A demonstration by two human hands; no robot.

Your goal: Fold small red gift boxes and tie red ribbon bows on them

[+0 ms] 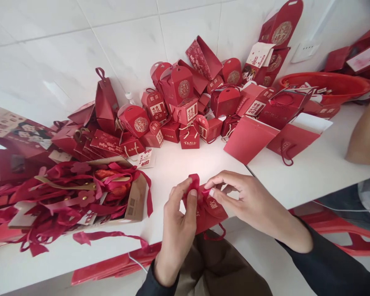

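Note:
A small red gift box [214,210] with gold lettering is at the table's front edge, between my two hands. My left hand [181,213] pinches a loop of red ribbon [194,179] between thumb and fingers on the box's left side. On the right, my right hand [234,193] has thumb and index finger closed on another part of the ribbon above the box. A thin red cord [217,235] hangs below the box. How the ribbon runs between the fingers is partly hidden.
A cardboard box [136,201] of tangled red ribbons stands at the left. Many red gift boxes [189,113] are piled along the wall. A red basin [348,84] sits at the back right. Another person's arm [365,127] shows at the right edge.

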